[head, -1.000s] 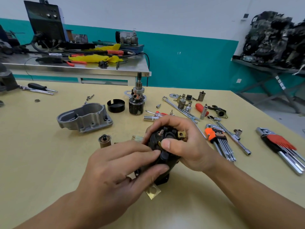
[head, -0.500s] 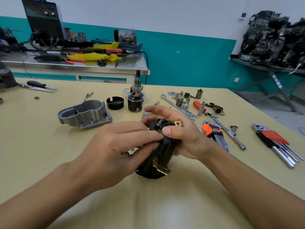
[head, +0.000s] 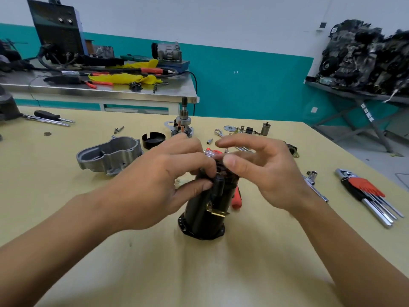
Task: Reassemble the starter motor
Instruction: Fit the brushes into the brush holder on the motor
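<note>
The left hand [head: 161, 185] grips the upper part of the black cylindrical metal motor housing [head: 203, 216], fingers curled over its top rim and thumb pressed on its side. The right hand [head: 270, 173] meets the same rim from the right of the frame, fingers loosely bent and spread above it, thumb at the opening. Whether it pinches some small piece there I cannot tell, since the fingers hide the top. The housing stands upright on its flanged base at the centre of the frame, on the pale yellow table [head: 66, 207], with a brass terminal tab [head: 218, 212] jutting from its lower side.

I judge the job to be early to midway. The work seems to be at the housing's open end, while the steel armature with its pinion gear [head: 183, 120], the grey cast-aluminium nose casing [head: 110, 155] and the shallow black round cap [head: 153, 140] sit apart in the upper middle, unfitted, with small loose metal parts [head: 243, 129] beyond.

Bare table lies toward the lower frame. Just behind the housing lies an orange-handled tool [head: 236, 199], and at the right a red-clipped set of steel hex keys [head: 371, 196]. The table edge runs down the right side, well apart from the housing.
</note>
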